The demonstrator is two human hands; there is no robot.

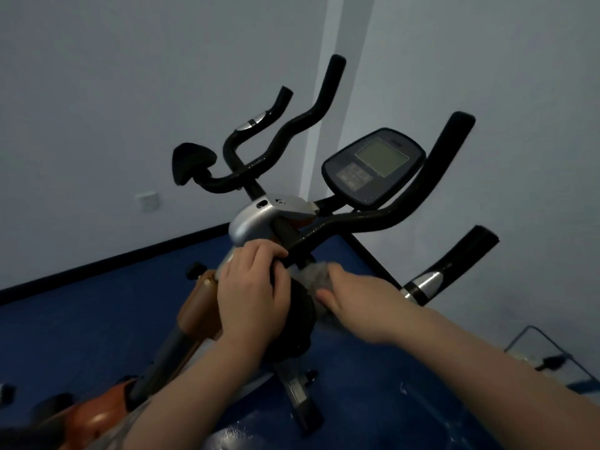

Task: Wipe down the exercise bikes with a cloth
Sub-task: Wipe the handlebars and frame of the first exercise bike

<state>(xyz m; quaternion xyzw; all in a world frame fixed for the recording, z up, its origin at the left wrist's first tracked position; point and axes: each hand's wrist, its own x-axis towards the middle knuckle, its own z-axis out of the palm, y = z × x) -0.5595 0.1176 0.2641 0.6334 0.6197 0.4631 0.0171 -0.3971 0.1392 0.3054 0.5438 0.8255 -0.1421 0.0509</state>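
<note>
Presumably steadying: left hand (251, 287) curls over the black knob (300, 306) below the handlebar stem of the near exercise bike (259, 216), bracing it. Right hand (354, 303) holds the grey cloth (316, 274) pressed against the stem just beside the knob; finger grip blurred. Count: two bikes (second (454, 258) at right), one cloth, one console (373, 167).

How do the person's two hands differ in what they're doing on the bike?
The left hand grips the bike's black round part bare, fingers curled over its edge. The right hand holds a grey cloth against the bike. Both work just below the handlebar.
</note>
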